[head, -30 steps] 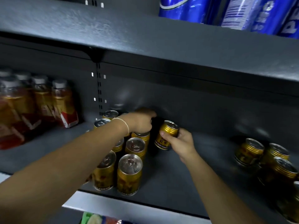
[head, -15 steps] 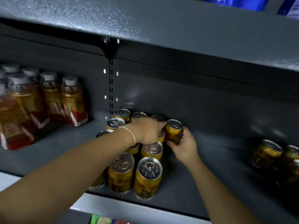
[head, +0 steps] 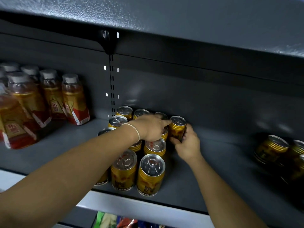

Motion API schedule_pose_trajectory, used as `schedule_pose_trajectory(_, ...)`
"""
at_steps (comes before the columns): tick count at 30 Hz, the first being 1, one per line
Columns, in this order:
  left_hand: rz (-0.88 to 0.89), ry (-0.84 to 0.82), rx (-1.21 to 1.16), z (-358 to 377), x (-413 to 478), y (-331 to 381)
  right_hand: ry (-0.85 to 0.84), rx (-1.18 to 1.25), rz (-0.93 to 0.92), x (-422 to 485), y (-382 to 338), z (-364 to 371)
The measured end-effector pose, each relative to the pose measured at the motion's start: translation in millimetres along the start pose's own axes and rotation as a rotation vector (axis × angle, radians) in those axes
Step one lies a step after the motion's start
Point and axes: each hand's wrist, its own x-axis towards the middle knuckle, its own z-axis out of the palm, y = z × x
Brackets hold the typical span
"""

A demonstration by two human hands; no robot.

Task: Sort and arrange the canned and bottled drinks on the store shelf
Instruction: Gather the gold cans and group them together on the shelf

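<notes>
Seating step: right hand point(head: 186, 144) grips gold can point(head: 177, 130) at back-right of can cluster point(head: 150, 175); left hand point(head: 148, 128) rests atop cluster, grip unclear. Next: nudge flush, release gently.

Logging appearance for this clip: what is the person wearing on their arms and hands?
No sleeves or gloves are in view. The left hand and right hand are bare, as are both arms up to the frame edge. A thin pale bracelet circles the left wrist. The right wrist carries nothing, and no rings show on the fingers that are visible.
</notes>
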Motion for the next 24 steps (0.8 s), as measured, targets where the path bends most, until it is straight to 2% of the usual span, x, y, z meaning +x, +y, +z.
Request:
schedule_pose_trajectory(2,-0.004,-0.009,-0.005,-3.0,-1.3,1.4,-0.012,-0.018,0.009,-0.2,-2.4,-2.7)
schedule_pose_trajectory(7,-0.032,-0.021,-0.046,-14.3,-1.3,11.6,-0.172,-0.001,0.145,10.0,-16.8,-34.1)
schedule_pose_trajectory(9,-0.043,0.006,-0.045,-18.2,1.1,21.9,-0.124,-0.052,0.171,10.3,-20.7,-61.2)
schedule_pose_trajectory(14,-0.001,0.076,-0.041,-29.0,17.0,68.2,0.080,-0.299,0.107,-1.5,-20.5,-141.3)
schedule_pose_trajectory(21,0.087,0.113,-0.100,-19.9,56.2,154.0,0.146,-0.757,0.063,1.3,5.2,-219.7)
schedule_pose_trajectory(24,0.101,0.092,-0.218,-10.8,69.7,185.0,0.113,-0.869,0.129,7.7,19.6,-244.9)
